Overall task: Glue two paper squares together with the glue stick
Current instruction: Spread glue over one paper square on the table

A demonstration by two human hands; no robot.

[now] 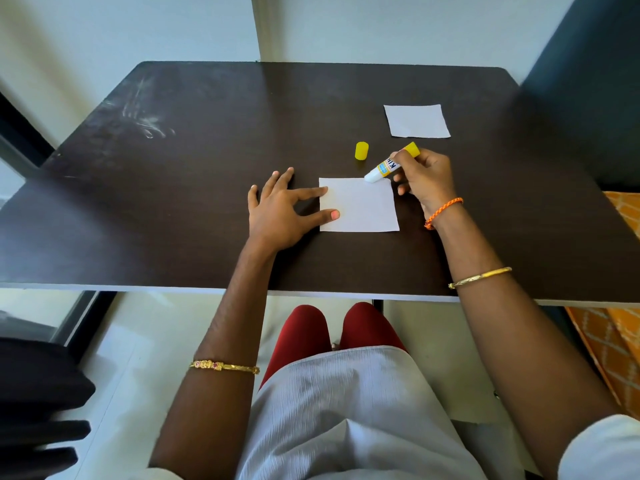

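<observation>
A white paper square lies flat on the dark table in front of me. My left hand is spread open, its thumb and index fingertip pressing the square's left edge. My right hand grips an uncapped glue stick, white with a yellow end, tilted so its tip touches the square's far right corner. The yellow cap lies on the table just beyond the square. A second white paper square lies farther back to the right.
The table's near edge runs across above my lap. An orange patterned cloth sits at the right. A dark chair stands at lower left. White smudges mark the table's far left.
</observation>
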